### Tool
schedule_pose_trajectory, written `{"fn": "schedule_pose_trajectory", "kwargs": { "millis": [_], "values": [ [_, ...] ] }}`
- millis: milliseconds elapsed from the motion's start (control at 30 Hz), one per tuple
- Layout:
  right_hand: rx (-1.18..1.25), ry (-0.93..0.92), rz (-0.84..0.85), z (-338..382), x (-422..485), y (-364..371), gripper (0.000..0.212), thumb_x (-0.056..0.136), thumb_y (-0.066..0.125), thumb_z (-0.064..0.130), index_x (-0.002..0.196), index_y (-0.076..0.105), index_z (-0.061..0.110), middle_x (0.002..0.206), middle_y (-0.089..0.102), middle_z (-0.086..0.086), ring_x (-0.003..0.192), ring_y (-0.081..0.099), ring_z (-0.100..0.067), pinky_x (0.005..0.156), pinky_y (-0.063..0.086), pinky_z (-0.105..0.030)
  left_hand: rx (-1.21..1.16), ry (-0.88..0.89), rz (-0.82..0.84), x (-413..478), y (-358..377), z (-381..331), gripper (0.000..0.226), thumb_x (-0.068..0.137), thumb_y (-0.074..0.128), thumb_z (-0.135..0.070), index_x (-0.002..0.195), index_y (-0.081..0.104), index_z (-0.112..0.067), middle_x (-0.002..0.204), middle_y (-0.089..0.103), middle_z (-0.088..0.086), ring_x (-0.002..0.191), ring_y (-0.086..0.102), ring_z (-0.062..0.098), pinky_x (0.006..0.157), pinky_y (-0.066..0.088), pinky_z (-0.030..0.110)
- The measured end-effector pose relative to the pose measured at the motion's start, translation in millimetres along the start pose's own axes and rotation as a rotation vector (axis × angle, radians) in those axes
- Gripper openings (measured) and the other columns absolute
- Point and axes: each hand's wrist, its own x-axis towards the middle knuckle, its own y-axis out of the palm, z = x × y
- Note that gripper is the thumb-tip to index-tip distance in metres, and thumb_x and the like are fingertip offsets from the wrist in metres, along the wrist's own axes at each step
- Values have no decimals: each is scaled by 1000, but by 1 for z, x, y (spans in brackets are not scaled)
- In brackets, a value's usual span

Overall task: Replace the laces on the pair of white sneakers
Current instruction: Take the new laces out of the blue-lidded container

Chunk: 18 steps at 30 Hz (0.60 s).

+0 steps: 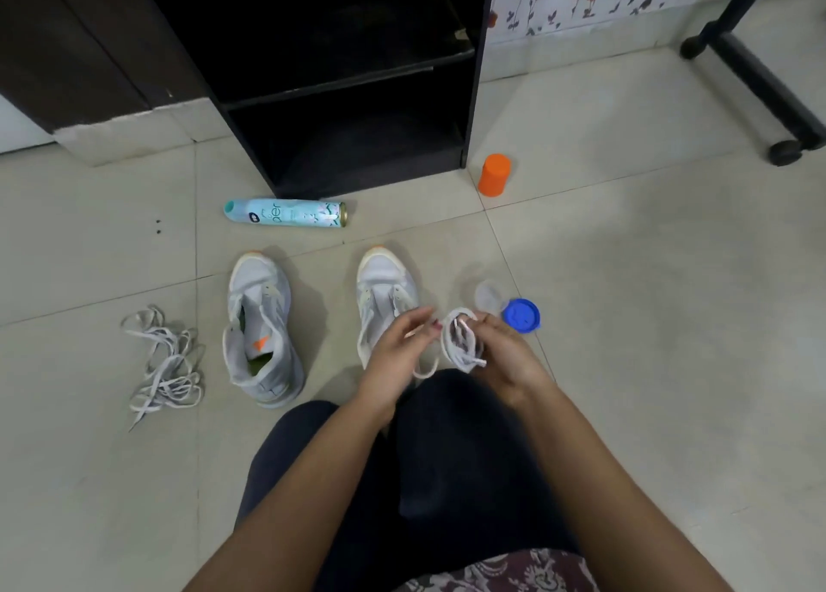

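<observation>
Sneakers: left sneaker (261, 327) and right sneaker (385, 285) stand side by side, apart, on the tiled floor (625, 278). Long axes run away from the person, toes toward the black shelf unit (348, 113). Both white; the left one is unlaced, tongue open. The right sneaker's heel is hidden behind the left hand (393, 350). Right hand (505, 354) grips a coiled white lace (460, 343). Left hand's fingers are loosely bent at the coil; whether they pinch a strand is not discernible. Loose laces (165, 363) lie heaped left of the pair.
</observation>
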Motion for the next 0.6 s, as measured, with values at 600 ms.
{"fn": "schedule_pose_trajectory", "kwargs": {
  "millis": [600],
  "values": [
    [-564, 62, -277, -25, 36, -32, 13, 91, 58, 18, 104, 58, 16, 114, 59, -9, 89, 58, -21, 79, 50, -37, -60, -58, -120, -34, -28, 3, 7, 97, 48, -17, 100, 54, -19, 111, 66, 3, 100, 64, 19, 82, 44, 27]
  ]
}}
